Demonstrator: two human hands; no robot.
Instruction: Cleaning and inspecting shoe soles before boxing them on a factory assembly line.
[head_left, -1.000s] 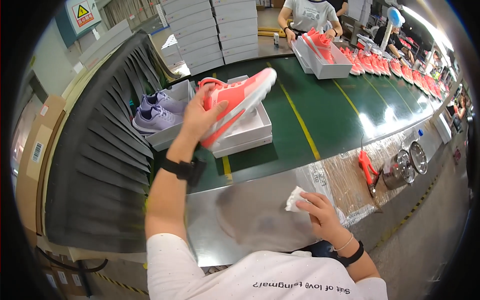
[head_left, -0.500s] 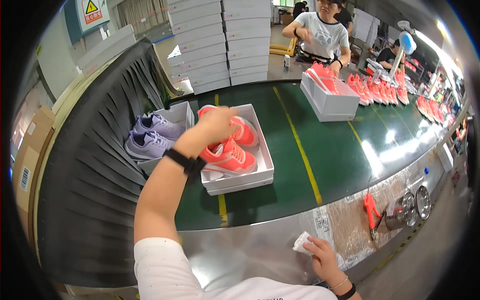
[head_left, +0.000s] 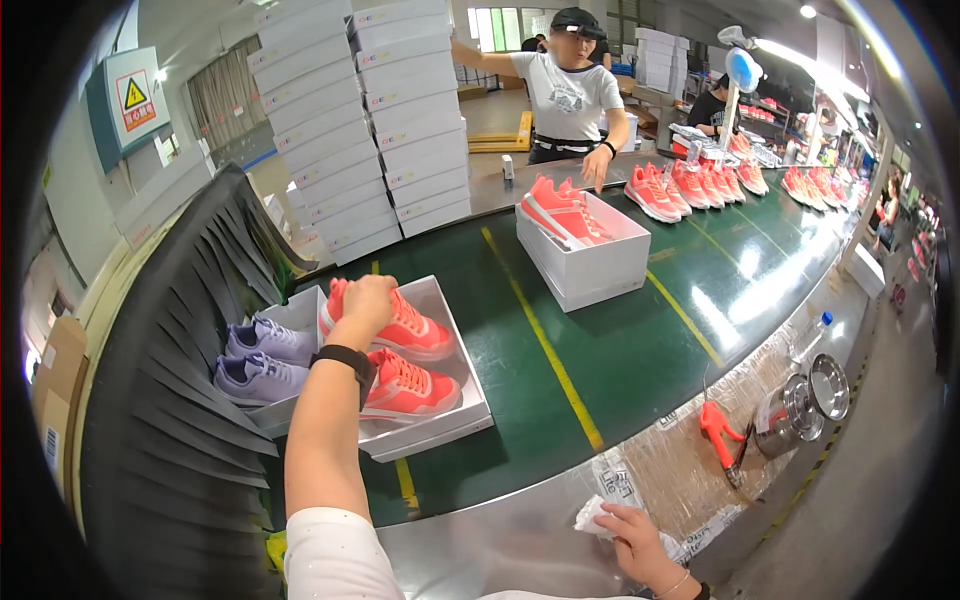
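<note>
A pair of coral sneakers (head_left: 410, 388) with white soles lies in an open white shoebox (head_left: 478, 412) on the green conveyor belt. My left hand (head_left: 365, 305) is closed at the collar of the far sneaker, its fingers partly hidden behind its back. To the left, lilac sneakers (head_left: 262, 378) sit in another white box (head_left: 283, 415), beside the black strip curtain. Low on the right, over the metal edge, my right hand (head_left: 637, 545) pinches a small crumpled white paper (head_left: 591, 514).
Across the belt a co-worker (head_left: 568, 95) stands behind another box of coral sneakers (head_left: 605, 262). Tall stacks of white shoeboxes (head_left: 415, 130) rise at the far left. A red air gun (head_left: 720, 435) and a metal pot (head_left: 790, 415) stand on the near ledge. More coral sneakers (head_left: 690, 188) line the belt.
The view has shifted, so the boxes appear lower and further left. My left hand has settled onto the far sneaker's collar. The co-worker has stretched one arm toward the box stacks.
</note>
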